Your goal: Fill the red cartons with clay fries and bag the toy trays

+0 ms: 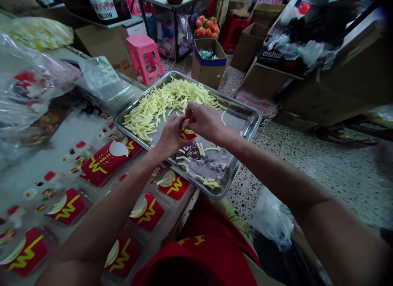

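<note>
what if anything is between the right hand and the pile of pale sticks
Nothing visible: the right hand is over the tray, with the pile of pale sticks just beyond it. The left hand and red packet are on the near side, out of that path.

Probably a small workshop, edges dim: cardboard box (206, 76), pink stool (142, 41), steel tray (238, 123), red packets (148, 212).

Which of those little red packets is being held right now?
The red packet between the left hand and right hand, over the metal tray. The other packets lie on the table, with neither hand on them.
</note>
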A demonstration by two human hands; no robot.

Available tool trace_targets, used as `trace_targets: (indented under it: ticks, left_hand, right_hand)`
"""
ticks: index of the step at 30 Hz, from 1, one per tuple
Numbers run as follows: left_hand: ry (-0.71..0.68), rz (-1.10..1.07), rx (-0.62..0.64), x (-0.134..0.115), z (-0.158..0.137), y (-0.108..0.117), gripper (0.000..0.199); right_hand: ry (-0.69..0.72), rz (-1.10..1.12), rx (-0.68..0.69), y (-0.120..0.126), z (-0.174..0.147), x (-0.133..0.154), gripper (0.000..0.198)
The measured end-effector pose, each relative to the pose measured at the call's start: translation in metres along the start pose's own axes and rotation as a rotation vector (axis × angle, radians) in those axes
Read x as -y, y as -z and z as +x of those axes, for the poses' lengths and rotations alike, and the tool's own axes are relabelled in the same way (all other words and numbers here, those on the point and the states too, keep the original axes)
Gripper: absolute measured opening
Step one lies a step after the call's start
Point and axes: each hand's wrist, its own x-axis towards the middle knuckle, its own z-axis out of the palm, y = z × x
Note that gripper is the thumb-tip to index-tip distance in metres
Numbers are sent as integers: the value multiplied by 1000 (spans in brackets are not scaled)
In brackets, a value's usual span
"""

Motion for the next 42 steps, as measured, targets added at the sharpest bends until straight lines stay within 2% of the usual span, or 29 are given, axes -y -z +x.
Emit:
trace_targets:
  ticks: [3, 5, 7, 9, 13, 14, 16, 19, 22, 24, 26, 28, 31, 34, 37, 42]
  left_hand:
    - [53, -21, -29, 0, -8, 5, 63]
    - [64, -41, -4, 7, -17, 15, 66]
    - [46, -55, 71, 19, -26, 30, 77]
    - [26, -40, 179, 34, -32, 45, 85]
    - [15, 95, 457, 60, -31, 63, 80]
    - [11, 140, 506, 63, -28, 64, 80]
    - [-15, 212, 561, 65, -20, 63, 80]
    - [-84, 265, 614, 64, -11, 60, 73]
    - [-96, 310, 638, 65, -8, 56, 72]
    - [-63, 336, 625, 68, -9, 53, 77]
    - [-40, 331, 618, 70, -10, 50, 81]
    - [-47, 292, 616, 69, -11, 47, 78]
    - [-90, 199, 610, 62, -12, 43, 67]
    - [-113, 141, 557, 54, -13, 37, 60]
    - [-104, 113, 418, 46, -16, 31, 56]
    - [-21, 18, 35, 24, -33, 36, 71]
  right_hand:
    - [4, 114, -72, -16, 0, 5, 18]
    - [67, 193, -56, -17, -8, 3, 19]
    - [111, 208, -7, -10, -26, -9, 19]
    - [124, 108, 62, -1, -51, -27, 21]
    - [296, -220, 324, 0, -87, -57, 47]
    - [331, -274, 380, -5, -89, -60, 48]
    - [355, -337, 457, -15, -84, -60, 37]
    - [281, -336, 447, -29, -63, -54, 21]
    - [64, -150, 305, -39, -42, -40, 17]
    - [-73, 10, 269, -47, -34, -27, 17]
    - [-139, 87, 280, -57, -32, -15, 15]
    - [-151, 100, 253, -67, -36, -5, 19]
    - [-137, 127, 126, -81, -43, 2, 29]
    - [-144, 249, 69, -89, -44, 4, 26]
    - [-144, 452, 22, -87, -37, 9, 19]
    - [-23, 677, 20, -57, -26, 24, 16]
